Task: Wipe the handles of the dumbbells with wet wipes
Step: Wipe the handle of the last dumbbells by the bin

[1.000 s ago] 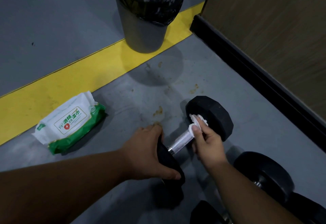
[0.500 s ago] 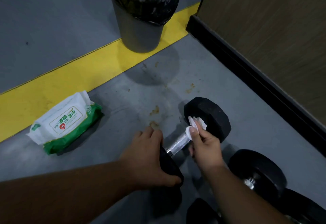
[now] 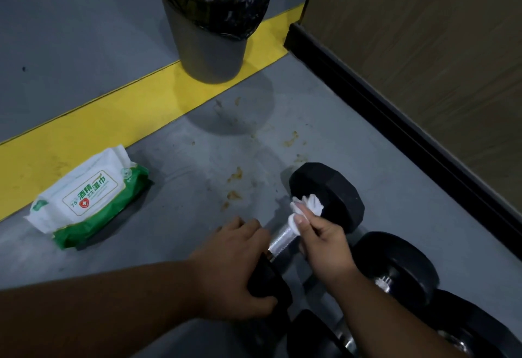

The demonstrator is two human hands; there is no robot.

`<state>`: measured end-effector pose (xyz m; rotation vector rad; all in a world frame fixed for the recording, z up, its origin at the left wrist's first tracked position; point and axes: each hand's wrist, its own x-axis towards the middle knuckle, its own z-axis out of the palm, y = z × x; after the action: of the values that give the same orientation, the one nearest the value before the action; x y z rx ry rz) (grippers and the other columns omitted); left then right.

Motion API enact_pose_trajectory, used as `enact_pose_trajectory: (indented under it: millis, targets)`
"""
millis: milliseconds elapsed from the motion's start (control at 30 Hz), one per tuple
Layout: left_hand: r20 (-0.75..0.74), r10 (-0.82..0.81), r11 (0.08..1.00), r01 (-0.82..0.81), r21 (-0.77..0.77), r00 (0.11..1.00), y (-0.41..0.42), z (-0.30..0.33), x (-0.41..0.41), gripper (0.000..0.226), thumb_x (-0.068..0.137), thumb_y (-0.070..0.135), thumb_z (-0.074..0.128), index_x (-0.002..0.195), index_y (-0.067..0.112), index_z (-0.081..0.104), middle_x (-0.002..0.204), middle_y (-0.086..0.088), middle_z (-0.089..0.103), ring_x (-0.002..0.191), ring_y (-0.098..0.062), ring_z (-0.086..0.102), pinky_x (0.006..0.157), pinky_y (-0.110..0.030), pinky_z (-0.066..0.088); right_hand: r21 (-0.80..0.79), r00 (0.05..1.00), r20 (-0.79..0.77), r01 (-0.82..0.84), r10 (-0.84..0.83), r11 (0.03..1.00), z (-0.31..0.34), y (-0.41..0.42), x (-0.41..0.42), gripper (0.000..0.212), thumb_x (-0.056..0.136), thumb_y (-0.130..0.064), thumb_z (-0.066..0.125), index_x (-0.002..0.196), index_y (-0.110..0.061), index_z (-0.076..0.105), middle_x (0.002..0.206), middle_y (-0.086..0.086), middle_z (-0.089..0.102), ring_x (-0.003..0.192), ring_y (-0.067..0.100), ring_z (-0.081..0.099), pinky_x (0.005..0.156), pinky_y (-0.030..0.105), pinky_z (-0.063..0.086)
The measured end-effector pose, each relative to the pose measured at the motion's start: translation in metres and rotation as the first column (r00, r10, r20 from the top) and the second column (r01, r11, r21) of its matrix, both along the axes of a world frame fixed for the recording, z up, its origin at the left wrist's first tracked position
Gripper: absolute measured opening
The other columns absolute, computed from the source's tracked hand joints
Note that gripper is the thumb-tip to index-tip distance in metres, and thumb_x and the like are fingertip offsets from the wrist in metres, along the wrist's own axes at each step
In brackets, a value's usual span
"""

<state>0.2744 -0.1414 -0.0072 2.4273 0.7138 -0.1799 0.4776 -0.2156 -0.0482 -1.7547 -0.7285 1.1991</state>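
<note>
Dumbbell point(image 3: 324, 196) lies on the floor point(image 3: 175, 177) near us, our left hand point(image 3: 234, 267) gripping its near head to steady it while our right hand point(image 3: 322, 242) pinches the wipe point(image 3: 303, 208) round the handle point(image 3: 282, 237).

Bin point(image 3: 209, 44) rim cut off by top edge. Left hand point(image 3: 234, 270) covers near head of dumbbell point(image 3: 327, 196) — wipe point(image 3: 306, 206) hides far handle end. 2 further dumbbells point(image 3: 401, 270) cropped at bottom-right.
</note>
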Motion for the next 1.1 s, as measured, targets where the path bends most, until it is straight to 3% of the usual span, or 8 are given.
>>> enact_pose_trajectory:
  millis: [133, 233, 333, 600, 733, 833, 967, 1100]
  targets:
    - [0.029, -0.048, 0.998, 0.049, -0.042, 0.998, 0.005, -0.001, -0.002, 0.066, 0.067, 0.082, 0.057, 0.104, 0.029, 0.041, 0.108, 0.008, 0.045, 0.096, -0.016, 0.041, 0.09, -0.04, 0.044, 0.019, 0.95, -0.025, -0.312, 0.312, 0.95, 0.0, -0.015, -0.028, 0.025, 0.099, -0.014, 0.06, 0.116, -0.029, 0.072, 0.122, -0.018, 0.07, 0.121, -0.001, 0.061, 0.107, 0.019, 0.043]
    - [0.015, -0.075, 0.997, 0.075, -0.032, 0.997, 0.006, 0.0, -0.002, 0.068, 0.068, 0.085, 0.056, 0.105, 0.029, 0.041, 0.109, 0.008, 0.044, 0.097, -0.015, 0.04, 0.09, -0.04, 0.043, -0.024, 0.921, 0.033, -0.387, 0.388, 0.922, 0.011, -0.006, -0.013, 0.025, 0.1, -0.02, 0.061, 0.119, -0.033, 0.07, 0.092, -0.03, 0.072, 0.094, -0.01, 0.067, 0.089, 0.012, 0.049]
    - [0.01, -0.077, 0.997, 0.077, -0.016, 0.997, 0.009, -0.001, -0.003, 0.068, 0.068, 0.086, 0.056, 0.101, 0.03, 0.037, 0.107, 0.009, 0.041, 0.095, -0.015, 0.038, 0.087, -0.04, 0.044, 0.017, 0.997, 0.069, 0.016, -0.017, 1.0, 0.008, 0.002, 0.005, 0.023, 0.098, -0.029, 0.061, 0.115, -0.041, 0.07, 0.057, -0.031, 0.052, 0.06, -0.013, 0.049, 0.069, 0.009, 0.035]
    - [0.054, -0.086, 0.996, 0.086, 0.0, 0.995, 0.009, -0.004, -0.004, 0.068, 0.07, 0.084, 0.059, 0.105, 0.028, 0.042, 0.108, 0.009, 0.045, 0.094, -0.013, 0.038, 0.083, -0.033, 0.038, 0.024, 0.92, 0.08, -0.387, 0.384, 0.922, -0.006, -0.011, -0.023, 0.024, 0.101, -0.023, 0.06, 0.121, -0.029, 0.073, 0.119, -0.02, 0.071, 0.121, 0.002, 0.062, 0.108, 0.028, 0.044]
    - [0.056, -0.08, 0.997, 0.081, -0.013, 0.995, 0.01, -0.002, -0.004, 0.069, 0.068, 0.086, 0.058, 0.101, 0.028, 0.041, 0.106, 0.01, 0.043, 0.095, -0.015, 0.041, 0.083, -0.037, 0.042, 0.025, 0.997, 0.065, 0.032, -0.033, 0.999, -0.001, 0.007, 0.007, 0.022, 0.097, -0.033, 0.062, 0.109, -0.048, 0.073, 0.068, -0.03, 0.059, 0.072, -0.008, 0.052, 0.077, 0.02, 0.04]
    - [0.065, -0.089, 0.996, 0.09, -0.014, 0.994, 0.011, -0.003, -0.004, 0.069, 0.068, 0.086, 0.058, 0.102, 0.029, 0.04, 0.107, 0.009, 0.044, 0.096, -0.015, 0.041, 0.084, -0.036, 0.041, 0.047, 0.989, -0.04, 0.144, -0.142, 0.988, -0.007, 0.003, -0.015, 0.025, 0.099, -0.023, 0.062, 0.107, -0.042, 0.074, 0.097, -0.022, 0.074, 0.092, 0.011, 0.067, 0.088, 0.024, 0.049]
    - [0.09, -0.095, 0.995, 0.097, -0.021, 0.991, 0.012, -0.006, -0.005, 0.068, 0.07, 0.085, 0.059, 0.104, 0.029, 0.041, 0.109, 0.008, 0.045, 0.096, -0.014, 0.04, 0.084, -0.034, 0.039, 0.051, 0.93, 0.004, -0.366, 0.366, 0.929, -0.011, -0.018, -0.029, 0.025, 0.1, -0.015, 0.06, 0.118, -0.024, 0.074, 0.127, -0.012, 0.069, 0.127, 0.007, 0.059, 0.109, 0.022, 0.042]
    - [0.162, -0.037, 0.987, 0.062, -0.15, 0.986, 0.017, -0.005, -0.006, 0.058, 0.078, 0.076, 0.055, 0.102, 0.025, 0.046, 0.105, 0.008, 0.048, 0.096, -0.014, 0.045, 0.085, -0.037, 0.043, -0.005, 0.992, -0.006, -0.127, 0.126, 0.992, 0.001, 0.0, 0.007, 0.023, 0.099, -0.02, 0.062, 0.115, -0.032, 0.074, 0.066, -0.028, 0.063, 0.064, -0.01, 0.059, 0.065, 0.007, 0.043]
